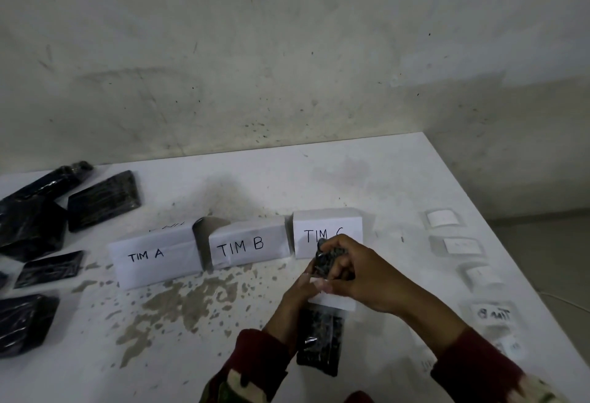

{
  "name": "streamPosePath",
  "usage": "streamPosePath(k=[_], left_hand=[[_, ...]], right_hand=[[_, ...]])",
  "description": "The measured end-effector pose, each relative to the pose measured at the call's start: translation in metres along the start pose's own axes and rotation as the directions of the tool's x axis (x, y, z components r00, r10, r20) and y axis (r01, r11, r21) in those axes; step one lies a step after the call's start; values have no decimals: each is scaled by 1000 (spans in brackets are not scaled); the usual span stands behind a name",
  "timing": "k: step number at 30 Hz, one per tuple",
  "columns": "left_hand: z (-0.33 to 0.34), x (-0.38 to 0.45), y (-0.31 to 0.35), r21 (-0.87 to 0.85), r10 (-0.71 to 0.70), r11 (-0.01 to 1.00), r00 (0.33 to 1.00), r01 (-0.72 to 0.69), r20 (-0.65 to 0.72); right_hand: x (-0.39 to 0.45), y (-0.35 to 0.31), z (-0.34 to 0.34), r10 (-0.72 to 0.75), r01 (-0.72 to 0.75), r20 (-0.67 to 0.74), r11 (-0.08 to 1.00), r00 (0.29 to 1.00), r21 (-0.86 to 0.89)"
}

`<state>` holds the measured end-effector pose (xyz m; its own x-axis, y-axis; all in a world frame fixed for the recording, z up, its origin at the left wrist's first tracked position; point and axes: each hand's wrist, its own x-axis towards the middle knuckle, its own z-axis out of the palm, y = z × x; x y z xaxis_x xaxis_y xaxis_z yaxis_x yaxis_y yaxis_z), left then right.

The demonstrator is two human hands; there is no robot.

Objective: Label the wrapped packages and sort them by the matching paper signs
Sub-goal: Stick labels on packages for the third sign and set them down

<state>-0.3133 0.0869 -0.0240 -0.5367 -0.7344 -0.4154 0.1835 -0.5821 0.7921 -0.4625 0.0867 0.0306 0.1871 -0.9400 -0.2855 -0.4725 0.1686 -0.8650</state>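
A black wrapped package (pixel 321 343) is held upright over the white table (pixel 399 179), in front of the sign TIM C (pixel 325 227). My left hand (pixel 295 300) holds it from the left side. My right hand (pixel 360 278) grips its top end, fingers curled round it. A white paper label (pixel 333 302) lies across the package under my hands. The folded signs TIM A (pixel 150 255) and TIM B (pixel 245 244) stand to the left of TIM C.
Several black wrapped packages (pixel 102 200) lie at the table's left end. A row of small paper labels with tape (pixel 463 247) runs along the right edge. A brown cardboard roll (pixel 204 233) stands between TIM A and TIM B. A wall rises behind.
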Motion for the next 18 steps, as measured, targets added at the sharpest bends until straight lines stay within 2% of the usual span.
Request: streamPosePath(k=[7, 15, 18], left_hand=[[3, 2, 0, 23, 59, 998, 998, -58, -32], [4, 2, -2, 47, 78, 996, 994, -75, -75], [3, 3, -4, 84, 85, 993, 991, -77, -100]], right_hand=[[0, -4, 7, -69, 63, -36, 988, 997, -139], [-1, 5, 9, -75, 69, -83, 995, 994, -77], [-2, 8, 11, -88, 82, -141, 996, 986, -44]])
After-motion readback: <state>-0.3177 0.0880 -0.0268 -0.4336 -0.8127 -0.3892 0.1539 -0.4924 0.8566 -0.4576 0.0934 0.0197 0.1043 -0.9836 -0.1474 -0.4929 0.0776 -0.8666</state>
